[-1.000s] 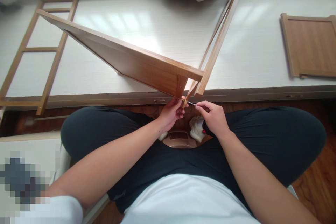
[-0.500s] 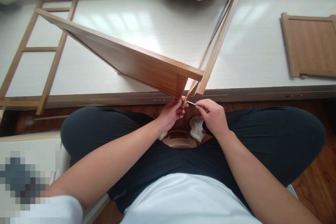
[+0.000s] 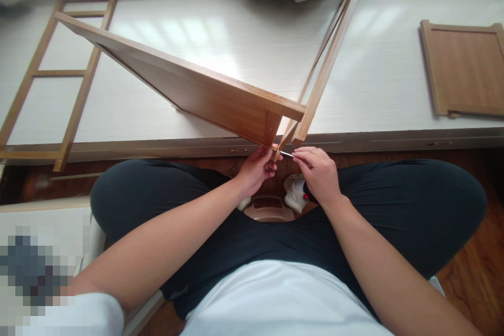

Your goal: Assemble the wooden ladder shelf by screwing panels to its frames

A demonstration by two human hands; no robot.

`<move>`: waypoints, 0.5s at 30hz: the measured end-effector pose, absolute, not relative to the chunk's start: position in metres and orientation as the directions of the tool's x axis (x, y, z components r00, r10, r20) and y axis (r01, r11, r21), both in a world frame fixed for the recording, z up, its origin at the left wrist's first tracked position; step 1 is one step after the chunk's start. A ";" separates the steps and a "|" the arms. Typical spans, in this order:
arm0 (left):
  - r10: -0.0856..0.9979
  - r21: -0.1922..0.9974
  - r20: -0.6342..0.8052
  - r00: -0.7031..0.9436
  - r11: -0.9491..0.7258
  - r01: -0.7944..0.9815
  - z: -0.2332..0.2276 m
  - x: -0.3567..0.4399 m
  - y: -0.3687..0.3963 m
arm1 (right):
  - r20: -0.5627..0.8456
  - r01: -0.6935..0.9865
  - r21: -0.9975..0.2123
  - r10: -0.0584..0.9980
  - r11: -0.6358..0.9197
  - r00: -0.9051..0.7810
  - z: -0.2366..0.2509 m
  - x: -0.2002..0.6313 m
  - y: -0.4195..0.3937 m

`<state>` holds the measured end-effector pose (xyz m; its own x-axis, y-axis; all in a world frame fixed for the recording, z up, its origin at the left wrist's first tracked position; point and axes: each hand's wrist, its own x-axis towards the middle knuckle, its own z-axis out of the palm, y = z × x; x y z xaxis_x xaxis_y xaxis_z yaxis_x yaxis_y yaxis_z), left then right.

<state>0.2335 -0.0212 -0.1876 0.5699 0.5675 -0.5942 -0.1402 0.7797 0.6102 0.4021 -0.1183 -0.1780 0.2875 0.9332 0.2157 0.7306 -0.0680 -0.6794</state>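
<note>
Hands number two, both the person's own, and they meet just below the near corner of one wooden shelf assembly (image 3: pixel 220 100). Left hand (image 3: pixel 258 168) has its fingers closed on the lower corner of that assembly, where the slanted board joins one tall side frame (image 3: pixel 328 58) that rises up and away from the hands. Right hand (image 3: pixel 318 173), just beside the left and nearly touching it, pinches one thin metal tool (image 3: pixel 286 154) between thumb and fingertips; the tool's tip points at the joint right above the left hand's fingers. Whether the tip sits in a screw cannot be told. The assembly leans out from the hands over the white platform (image 3: pixel 244 47) beyond them. Well to the left of the left hand lies one ladder-like wooden frame (image 3: pixel 55 76), flat on that platform. Well to the right of the right hand lies one flat wooden panel (image 3: pixel 464 68). Just under both hands, between the crossed legs in dark trousers, sit one round beige container (image 3: pixel 270 208) and one crumpled white thing with a red spot (image 3: pixel 296 194), the latter directly below the right hand.
</note>
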 end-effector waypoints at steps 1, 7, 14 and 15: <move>0.567 0.610 -0.594 0.571 0.780 -0.140 -0.188 0.233 -0.021 | 0.214 0.731 -0.679 0.935 -0.067 0.284 -0.178 0.402 -0.118; 0.568 0.607 -0.596 0.568 0.781 -0.144 -0.187 0.233 -0.021 | 0.214 0.725 -0.686 0.936 -0.060 0.281 -0.178 0.402 -0.119; 0.568 0.606 -0.603 0.560 0.783 -0.142 -0.185 0.234 -0.021 | 0.166 0.693 -0.714 0.938 -0.099 0.305 -0.178 0.402 -0.118; 0.568 0.605 -0.602 0.561 0.783 -0.143 -0.185 0.234 -0.021 | 0.156 0.684 -0.721 0.936 -0.110 0.315 -0.178 0.402 -0.119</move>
<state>0.2337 -0.0209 -0.1851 0.5608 0.5680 -0.6024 -0.1432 0.7831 0.6051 0.4016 -0.1185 -0.1780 0.3148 0.9362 0.1562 0.6840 -0.1097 -0.7212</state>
